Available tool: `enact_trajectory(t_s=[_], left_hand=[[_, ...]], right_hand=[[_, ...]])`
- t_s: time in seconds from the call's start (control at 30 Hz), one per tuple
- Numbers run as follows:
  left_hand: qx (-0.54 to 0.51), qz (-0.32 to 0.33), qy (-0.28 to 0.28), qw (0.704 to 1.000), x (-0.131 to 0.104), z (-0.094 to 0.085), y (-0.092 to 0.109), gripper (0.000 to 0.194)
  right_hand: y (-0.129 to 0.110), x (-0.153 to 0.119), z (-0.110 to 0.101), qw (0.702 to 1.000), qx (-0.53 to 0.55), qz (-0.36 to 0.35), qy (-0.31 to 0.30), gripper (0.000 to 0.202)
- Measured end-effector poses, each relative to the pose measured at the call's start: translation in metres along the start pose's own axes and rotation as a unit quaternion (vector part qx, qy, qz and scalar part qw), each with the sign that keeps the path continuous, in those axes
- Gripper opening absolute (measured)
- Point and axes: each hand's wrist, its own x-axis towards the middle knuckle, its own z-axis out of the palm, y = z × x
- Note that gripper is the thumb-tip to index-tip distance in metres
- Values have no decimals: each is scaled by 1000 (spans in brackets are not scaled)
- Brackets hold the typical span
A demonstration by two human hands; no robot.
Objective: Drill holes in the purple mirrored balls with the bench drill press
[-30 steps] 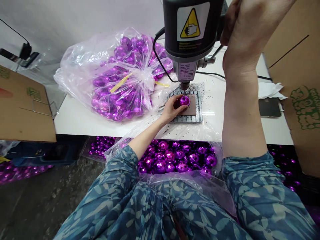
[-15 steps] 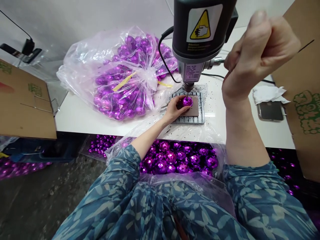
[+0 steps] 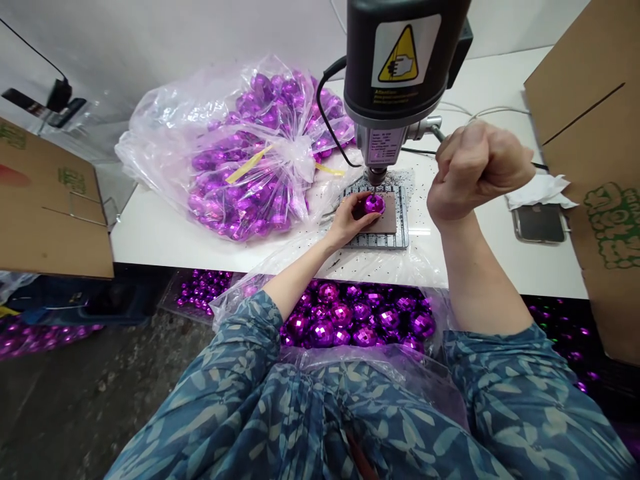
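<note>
My left hand (image 3: 351, 217) grips a shiny purple faceted ball (image 3: 375, 204) between thumb and fingers. The ball rests on a brown square board (image 3: 387, 221) that lies on the drill press's slotted metal base (image 3: 403, 235). Right above the ball is the chuck (image 3: 376, 175) of the black drill press (image 3: 400, 63); whether the bit touches the ball is too small to tell. To the right of the machine, my right hand (image 3: 477, 167) is wrapped round the drill press's feed lever (image 3: 437, 133), most of which the fist hides.
A tied clear plastic bag of purple balls (image 3: 240, 180) stands left of the press. Loose purple balls (image 3: 343, 317) fill an opened bag at the table's front edge. Cardboard boxes (image 3: 55, 220) flank both sides. A phone (image 3: 540, 223) lies at the right under white tissue (image 3: 543, 190).
My right hand has come down and to the left, with the feed lever in it. My left hand and the ball stay in place.
</note>
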Motion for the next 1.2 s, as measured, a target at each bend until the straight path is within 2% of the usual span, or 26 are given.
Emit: enact_trajectory(t_s=[0.2, 0.43, 0.57, 0.67, 0.73, 0.8, 0.87, 0.9, 0.93, 1.0, 1.03, 1.07, 1.1, 1.13, 1.17, 1.2], left_hand=[[-3, 13, -2, 1000, 2, 1, -8, 63], [-5, 13, 11, 1000, 1, 3, -7, 61], [-12, 4, 13, 1000, 1, 3, -4, 61], [-24, -1, 16, 1000, 3, 5, -2, 58], [-30, -5, 20, 999, 2, 6, 2, 55], [-22, -12, 51, 998, -5, 5, 11, 52], [0, -18, 83, 996, -20, 2, 24, 49], [10, -15, 72, 997, -30, -1, 32, 48], [16, -7, 30, 999, -42, -4, 41, 47], [18, 24, -149, 988, -66, -11, 57, 49], [20, 45, -249, 967, -75, -15, 64, 50], [25, 62, -327, 943, -81, -19, 69, 51], [36, 71, -367, 927, -83, -24, 72, 49], [52, 72, -367, 926, -79, -30, 73, 45], [76, 64, -329, 939, -71, -37, 72, 38], [109, 48, -265, 957, -57, -45, 70, 30]], right_hand=[[10, -10, -14, 996, -79, -2, -43, 76], [12, -13, -18, 993, 41, -88, -64, 73], [-3, -4, -10, 994, 49, -78, -63, 72], [-14, 28, 14, 999, 34, -1, -34, 61], [-16, 57, 35, 994, 12, 107, -35, 57], [-13, 82, 52, 980, 0, 191, -46, 56], [-8, 96, 63, 971, -9, 235, -51, 56], [-5, 100, 65, 968, -12, 244, -52, 57], [-3, 101, 66, 969, -13, 243, -53, 58], [1, 99, 65, 974, -8, 220, -50, 58], [3, 97, 64, 978, -3, 202, -47, 58], [4, 96, 63, 981, 1, 187, -45, 58], [5, 94, 61, 983, 5, 176, -43, 57], [5, 94, 60, 984, 7, 170, -44, 57], [6, 93, 59, 985, 9, 166, -47, 57], [7, 94, 58, 985, 11, 164, -50, 57]])
